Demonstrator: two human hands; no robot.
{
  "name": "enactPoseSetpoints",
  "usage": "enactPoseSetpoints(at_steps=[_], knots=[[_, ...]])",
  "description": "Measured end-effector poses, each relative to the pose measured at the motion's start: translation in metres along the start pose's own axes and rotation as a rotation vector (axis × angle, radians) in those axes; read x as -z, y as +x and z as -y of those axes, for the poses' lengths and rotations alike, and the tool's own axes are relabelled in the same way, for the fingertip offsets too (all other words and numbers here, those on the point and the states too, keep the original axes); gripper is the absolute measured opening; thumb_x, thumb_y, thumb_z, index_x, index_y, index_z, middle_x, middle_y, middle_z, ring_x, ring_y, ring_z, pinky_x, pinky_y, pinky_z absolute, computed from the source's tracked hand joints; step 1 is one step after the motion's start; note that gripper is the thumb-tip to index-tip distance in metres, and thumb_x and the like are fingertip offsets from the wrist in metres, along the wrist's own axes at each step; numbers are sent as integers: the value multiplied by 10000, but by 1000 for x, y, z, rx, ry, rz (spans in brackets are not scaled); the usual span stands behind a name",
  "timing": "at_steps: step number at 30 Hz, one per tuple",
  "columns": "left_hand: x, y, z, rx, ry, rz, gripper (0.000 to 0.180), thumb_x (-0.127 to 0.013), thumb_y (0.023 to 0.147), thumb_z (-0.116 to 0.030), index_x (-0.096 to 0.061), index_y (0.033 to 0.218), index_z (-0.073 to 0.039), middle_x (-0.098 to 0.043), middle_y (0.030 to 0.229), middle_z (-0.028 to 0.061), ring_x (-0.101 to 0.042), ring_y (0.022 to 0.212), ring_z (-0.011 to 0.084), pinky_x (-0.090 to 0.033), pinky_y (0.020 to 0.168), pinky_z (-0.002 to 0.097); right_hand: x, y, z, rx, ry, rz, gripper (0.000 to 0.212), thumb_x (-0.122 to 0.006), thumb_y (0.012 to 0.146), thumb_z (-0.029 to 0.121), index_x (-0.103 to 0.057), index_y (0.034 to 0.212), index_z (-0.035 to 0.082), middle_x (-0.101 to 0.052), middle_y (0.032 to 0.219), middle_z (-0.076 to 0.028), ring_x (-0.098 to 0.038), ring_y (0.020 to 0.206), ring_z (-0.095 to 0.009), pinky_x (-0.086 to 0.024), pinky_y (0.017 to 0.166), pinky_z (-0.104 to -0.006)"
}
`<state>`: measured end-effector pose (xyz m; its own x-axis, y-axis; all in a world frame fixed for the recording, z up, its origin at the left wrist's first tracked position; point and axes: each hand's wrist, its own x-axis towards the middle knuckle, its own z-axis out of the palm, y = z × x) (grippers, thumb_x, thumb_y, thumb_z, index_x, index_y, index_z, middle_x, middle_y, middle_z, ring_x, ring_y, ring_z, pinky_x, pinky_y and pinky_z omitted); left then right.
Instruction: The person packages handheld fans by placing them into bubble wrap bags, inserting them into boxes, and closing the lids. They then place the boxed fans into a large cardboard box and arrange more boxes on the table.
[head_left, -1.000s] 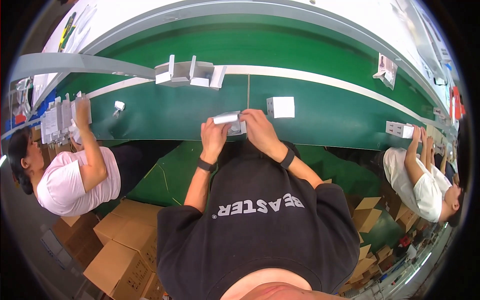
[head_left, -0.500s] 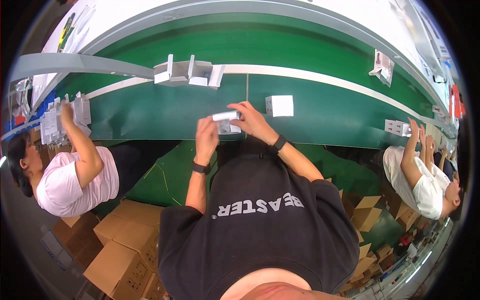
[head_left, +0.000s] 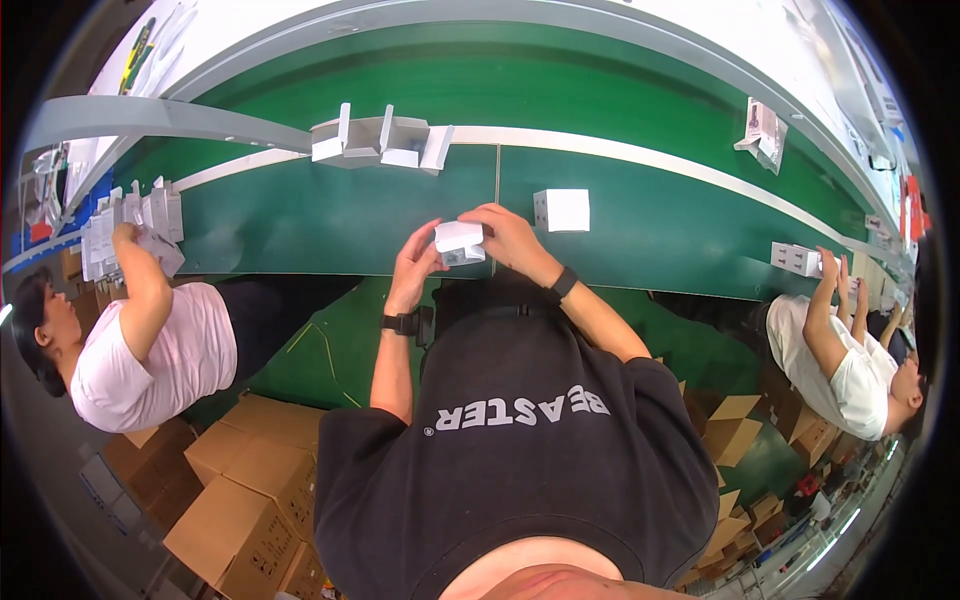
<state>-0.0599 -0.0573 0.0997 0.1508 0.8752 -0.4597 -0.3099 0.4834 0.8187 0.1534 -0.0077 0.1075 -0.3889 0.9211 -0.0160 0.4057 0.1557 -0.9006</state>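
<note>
A small white carton (head_left: 460, 236) is between my hands near the front edge of the green workbench. Its upper flap stands up, and a greyish part shows below the flap. My left hand (head_left: 413, 265) closes on the carton's left side with bent fingers. From the right, my right hand (head_left: 512, 240) grips the carton's upper right corner, thumb and fingers curled. What lies inside the carton is too small to make out. To the right of my hands sits a closed white box (head_left: 566, 210) on the bench.
Open white cartons (head_left: 372, 143) stand at the back, left of centre. A co-worker (head_left: 150, 340) at left handles stacked cartons (head_left: 130, 228); another person (head_left: 835, 350) works at right beside a white box (head_left: 795, 257). Brown cardboard boxes (head_left: 250, 480) fill the floor behind me.
My left hand has come up to the carton's side, and the carton has turned so its white flap faces up. The left co-worker's hand has lowered onto the stacked cartons.
</note>
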Motion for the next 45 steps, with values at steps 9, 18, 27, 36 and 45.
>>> enactPoseSetpoints(at_steps=[9, 18, 27, 36, 45], knots=[[13, 4, 17, -159, 39, 70, 483, -627, 945, -82, -432, 1386, -55, -436, 1489, 117, -500, 1285, 193, -476, 989, 304, -4, 5, 7, -69, 130, -60, 319, -651, 803, -18, -669, 1094, 113, -612, 1041, -98, -634, 825, -278, -530, 757, -339], [3, 11, 17, -143, 188, 7, 521, -655, 880, 30, -451, 1354, -49, -535, 1324, 90, -576, 1116, 167, -488, 925, 281, -15, 11, -6, -75, 75, 1, 266, -711, 845, 106, -654, 1105, 110, -609, 1056, -112, -648, 892, -302, -535, 790, -358], [-10, 17, 25, -246, 181, -57, 544, -649, 854, 65, -481, 1359, -41, -562, 1327, 78, -566, 1167, 166, -480, 966, 296, 16, 3, 3, 310, -205, 18, 352, -710, 849, 167, -649, 1192, 110, -568, 1245, -104, -538, 1165, -287, -478, 939, -387], [12, 6, 21, -69, 187, 113, 701, -719, 804, 28, -417, 1434, -28, -548, 1362, 100, -562, 1189, 212, -480, 990, 319, 23, -14, 6, 490, -400, 148, 397, -706, 855, 245, -629, 1220, 109, -518, 1367, -131, -464, 1287, -327, -435, 1030, -408], [-16, 24, 5, -405, 748, -86, 970, -872, 671, -81, -350, 1489, -54, -548, 1318, 139, -553, 1193, 234, -466, 1019, 362, 36, 15, 22, 540, -411, 110, 336, -667, 895, 211, -635, 1222, 140, -565, 1220, -135, -525, 1149, -304, -502, 903, -405]])
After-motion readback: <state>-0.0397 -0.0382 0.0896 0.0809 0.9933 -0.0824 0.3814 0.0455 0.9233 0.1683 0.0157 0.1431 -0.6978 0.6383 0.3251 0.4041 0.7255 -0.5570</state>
